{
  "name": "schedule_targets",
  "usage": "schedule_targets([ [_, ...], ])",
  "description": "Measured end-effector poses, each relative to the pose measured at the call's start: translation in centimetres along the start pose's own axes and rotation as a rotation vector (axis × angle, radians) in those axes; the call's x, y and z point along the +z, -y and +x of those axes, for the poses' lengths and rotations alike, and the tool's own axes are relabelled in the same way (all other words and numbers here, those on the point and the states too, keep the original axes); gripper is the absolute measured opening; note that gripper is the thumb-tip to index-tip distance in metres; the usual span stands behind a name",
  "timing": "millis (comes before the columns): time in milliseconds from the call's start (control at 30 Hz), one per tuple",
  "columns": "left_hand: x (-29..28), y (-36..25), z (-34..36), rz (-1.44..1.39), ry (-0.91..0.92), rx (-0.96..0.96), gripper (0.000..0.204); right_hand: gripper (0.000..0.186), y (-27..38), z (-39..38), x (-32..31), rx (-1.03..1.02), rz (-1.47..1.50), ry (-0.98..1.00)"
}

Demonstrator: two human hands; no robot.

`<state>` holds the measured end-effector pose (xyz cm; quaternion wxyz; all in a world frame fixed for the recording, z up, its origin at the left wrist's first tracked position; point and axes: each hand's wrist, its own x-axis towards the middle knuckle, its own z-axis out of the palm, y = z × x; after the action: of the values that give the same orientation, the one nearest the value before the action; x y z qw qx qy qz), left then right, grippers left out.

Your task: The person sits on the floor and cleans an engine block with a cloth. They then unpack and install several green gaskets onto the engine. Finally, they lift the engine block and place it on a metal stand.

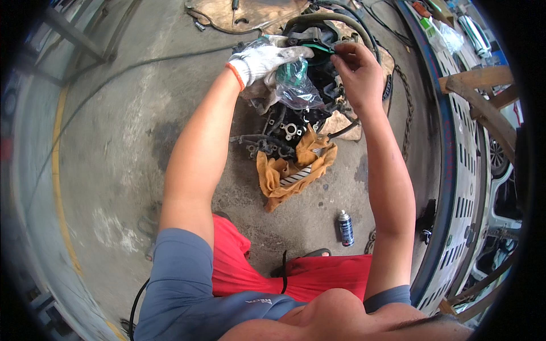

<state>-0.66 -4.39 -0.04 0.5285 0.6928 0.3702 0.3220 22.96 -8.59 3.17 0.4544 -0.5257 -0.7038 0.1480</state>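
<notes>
My left hand (266,58) wears a white knit glove with an orange cuff. It is closed on a clear plastic bag (301,94) with green pieces inside. From near its fingertips a thin green strip (317,48), perhaps a gasket, runs across to my bare right hand (359,74), whose thumb and fingers pinch the other end. A greyish cloth or second glove (263,94) hangs below my left hand. Both hands are over a dark engine assembly (290,132) on the floor, partly hidden by the bag and my hands.
An orange-brown cloth (297,176) with metal parts lies before the engine. A spray can (346,227) stands near my red-clad legs. Cardboard (250,14) with a screwdriver (234,11) is beyond. A chain (407,113) and slotted metal rail (455,170) run along the right; a hose (136,67) crosses left.
</notes>
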Motion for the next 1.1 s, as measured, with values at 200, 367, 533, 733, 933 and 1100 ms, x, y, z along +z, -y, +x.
schedule_targets([
  [200, 0.4, -1.4, 0.1, 0.091, -0.061, -0.131, 0.067, 0.014, -0.6, -0.2, 0.4, 0.029, 0.0, -0.051],
  [367, 0.3, -1.3, 0.5, 0.039, -0.059, -0.235, 0.069, 0.014, -0.4, -0.3, 0.7, 0.025, -0.012, -0.069],
  [533, 0.5, -1.5, 0.3, 0.01, -0.075, -0.139, 0.067, 0.017, -0.2, -0.4, 1.0, 0.049, 0.005, -0.094],
  [733, 0.8, -4.3, -0.4, 0.033, -0.057, -0.343, 0.067, 0.021, 0.0, -0.6, 0.9, 0.071, -0.012, -0.095],
  [933, 0.5, -0.7, 1.2, 0.083, -0.099, -0.111, 0.068, 0.019, -1.0, -1.2, 2.2, 0.108, 0.08, -0.152],
  [1100, 1.0, -0.3, 1.3, 0.114, -0.14, -0.137, 0.058, 0.019, -1.0, -1.4, 2.2, 0.14, 0.125, -0.158],
])
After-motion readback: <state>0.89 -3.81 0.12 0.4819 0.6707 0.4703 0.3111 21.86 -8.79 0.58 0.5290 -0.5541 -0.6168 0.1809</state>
